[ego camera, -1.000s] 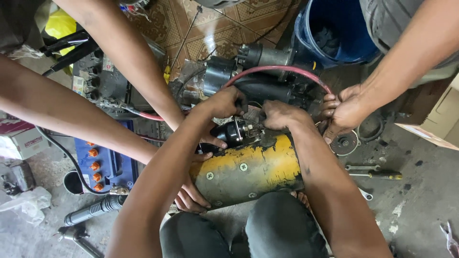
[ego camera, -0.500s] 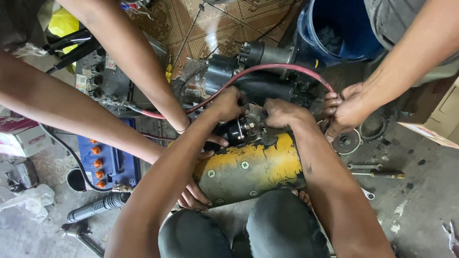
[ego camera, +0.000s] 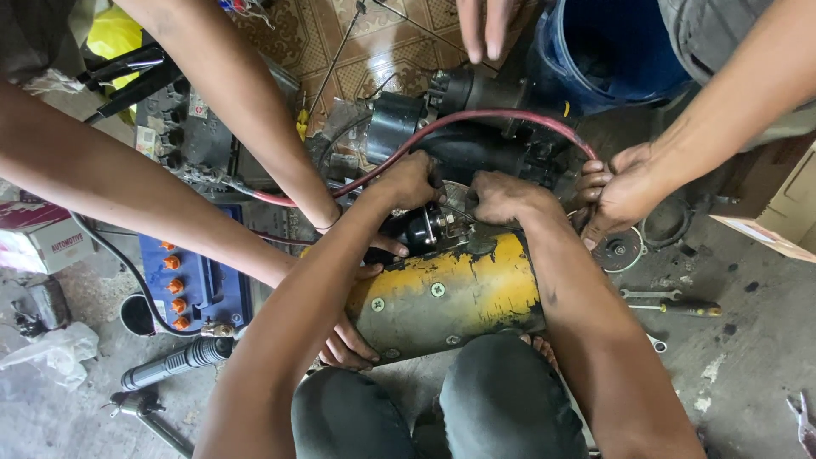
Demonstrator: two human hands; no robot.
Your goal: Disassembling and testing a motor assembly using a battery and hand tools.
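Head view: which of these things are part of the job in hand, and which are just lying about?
In hand:
yellow motor
left hand and right hand, on the dark fitting at its top end
red cable, held by another person's hand

Lying about:
blue bucket
blue battery
wrench
screwdriver
plastic bag
carton
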